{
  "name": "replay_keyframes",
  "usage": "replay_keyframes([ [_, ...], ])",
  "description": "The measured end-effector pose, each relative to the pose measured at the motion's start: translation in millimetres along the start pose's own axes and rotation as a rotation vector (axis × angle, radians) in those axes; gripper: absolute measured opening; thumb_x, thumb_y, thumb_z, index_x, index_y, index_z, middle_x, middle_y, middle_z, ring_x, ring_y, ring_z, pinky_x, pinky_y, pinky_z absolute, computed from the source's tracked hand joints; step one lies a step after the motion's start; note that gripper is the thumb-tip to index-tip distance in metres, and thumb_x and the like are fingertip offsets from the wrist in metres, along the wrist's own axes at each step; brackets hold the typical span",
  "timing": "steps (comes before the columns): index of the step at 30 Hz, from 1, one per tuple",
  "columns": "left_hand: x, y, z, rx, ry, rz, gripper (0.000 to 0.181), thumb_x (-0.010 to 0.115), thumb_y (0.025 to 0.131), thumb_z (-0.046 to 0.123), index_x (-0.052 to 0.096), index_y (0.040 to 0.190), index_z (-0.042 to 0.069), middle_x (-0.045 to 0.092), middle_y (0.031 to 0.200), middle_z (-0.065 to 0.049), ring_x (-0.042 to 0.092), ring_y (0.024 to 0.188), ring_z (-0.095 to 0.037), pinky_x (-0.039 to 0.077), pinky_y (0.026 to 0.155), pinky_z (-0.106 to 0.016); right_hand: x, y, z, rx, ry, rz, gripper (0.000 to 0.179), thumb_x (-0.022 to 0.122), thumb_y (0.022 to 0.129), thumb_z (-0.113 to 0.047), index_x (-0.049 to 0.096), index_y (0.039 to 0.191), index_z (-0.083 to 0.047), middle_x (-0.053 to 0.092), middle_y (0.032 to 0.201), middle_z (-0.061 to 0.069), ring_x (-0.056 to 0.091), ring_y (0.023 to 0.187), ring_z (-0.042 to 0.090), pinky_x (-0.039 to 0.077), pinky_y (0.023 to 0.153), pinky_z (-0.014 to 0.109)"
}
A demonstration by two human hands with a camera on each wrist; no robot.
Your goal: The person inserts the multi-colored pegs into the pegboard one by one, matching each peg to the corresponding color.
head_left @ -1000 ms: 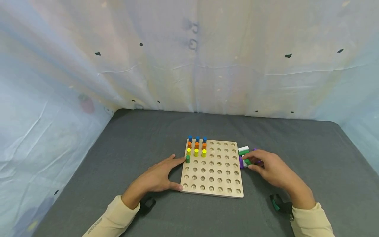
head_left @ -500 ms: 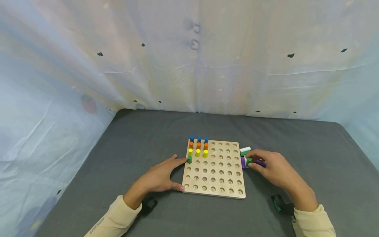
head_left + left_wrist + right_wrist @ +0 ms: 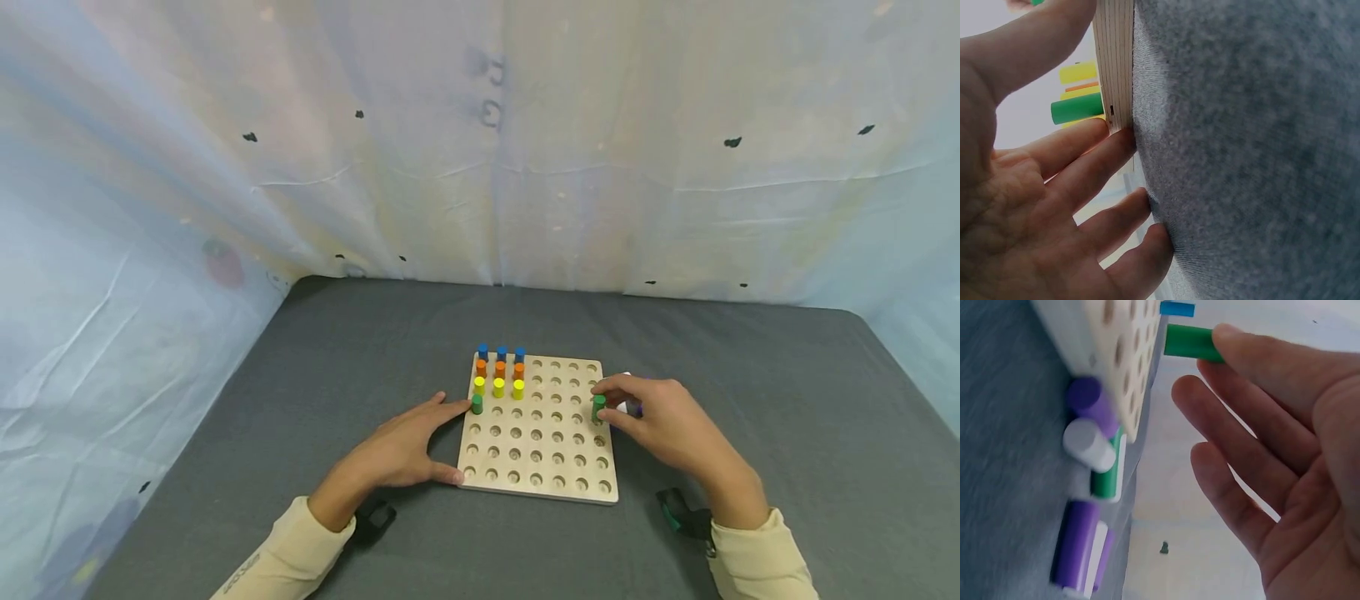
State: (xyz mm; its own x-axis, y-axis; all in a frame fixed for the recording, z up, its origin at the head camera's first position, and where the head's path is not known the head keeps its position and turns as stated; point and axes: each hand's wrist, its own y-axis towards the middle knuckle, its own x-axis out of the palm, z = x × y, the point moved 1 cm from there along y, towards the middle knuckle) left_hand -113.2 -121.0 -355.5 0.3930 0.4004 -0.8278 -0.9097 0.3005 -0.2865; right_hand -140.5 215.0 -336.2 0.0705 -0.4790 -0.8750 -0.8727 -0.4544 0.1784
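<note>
A pale wooden pegboard with rows of round holes lies on the grey cloth. Blue pegs, orange pegs and yellow pegs stand three to a row in its far left part, with one green peg in front of them. My left hand rests at the board's left edge, fingers spread, fingertips against its side in the left wrist view. Between thumb and finger my right hand pinches another green peg, held upright over the board's right side.
Beside the board's right edge lie loose pegs, partly hidden by my right hand in the head view: purple pegs, white ones and a green one. A pale patterned curtain hangs behind the grey-covered table.
My right hand has lifted the green peg from the loose pile and moved left with it, over the board's right edge. The left hand has stayed at the board.
</note>
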Motion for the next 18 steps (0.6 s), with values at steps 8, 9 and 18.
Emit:
replay_keyframes([
  [8, -1.2, -1.1, 0.2, 0.001, -0.008, -0.010, 0.095, 0.089, 0.071, 0.043, 0.041, 0.153, 0.031, 0.028, 0.164, -0.012, 0.028, 0.151, -0.034, 0.032, 0.111, -0.065, 6.2, 15.2, -20.4, -0.015, 0.056, 0.004, 0.026, 0.076, 0.088, -0.020, 0.072, 0.114, -0.018, 0.075, 0.098, -0.008, 0.068, 0.087, 0.009, 0.048, 0.068, 0.028],
  [9, -1.2, -1.1, 0.3, 0.001, -0.008, -0.011, 0.095, 0.089, 0.071, 0.043, 0.041, 0.153, 0.031, 0.028, 0.164, -0.012, 0.028, 0.151, -0.034, 0.032, 0.111, -0.065, 7.2, 17.4, -23.6, -0.014, 0.070, 0.002, 0.026, 0.076, 0.088, -0.020, 0.072, 0.114, -0.018, 0.075, 0.098, -0.008, 0.068, 0.088, 0.009, 0.048, 0.067, 0.027],
  [18, -1.2, -0.7, 1.2, -0.001, -0.007, -0.013, 0.096, 0.089, 0.071, 0.043, 0.041, 0.153, 0.031, 0.028, 0.164, -0.013, 0.029, 0.150, -0.036, 0.032, 0.110, -0.066, 16.6, 36.2, -50.3, -0.049, 0.136, -0.007, 0.025, 0.074, 0.091, -0.022, 0.072, 0.116, -0.019, 0.075, 0.104, -0.008, 0.071, 0.096, 0.011, 0.054, 0.079, 0.036],
])
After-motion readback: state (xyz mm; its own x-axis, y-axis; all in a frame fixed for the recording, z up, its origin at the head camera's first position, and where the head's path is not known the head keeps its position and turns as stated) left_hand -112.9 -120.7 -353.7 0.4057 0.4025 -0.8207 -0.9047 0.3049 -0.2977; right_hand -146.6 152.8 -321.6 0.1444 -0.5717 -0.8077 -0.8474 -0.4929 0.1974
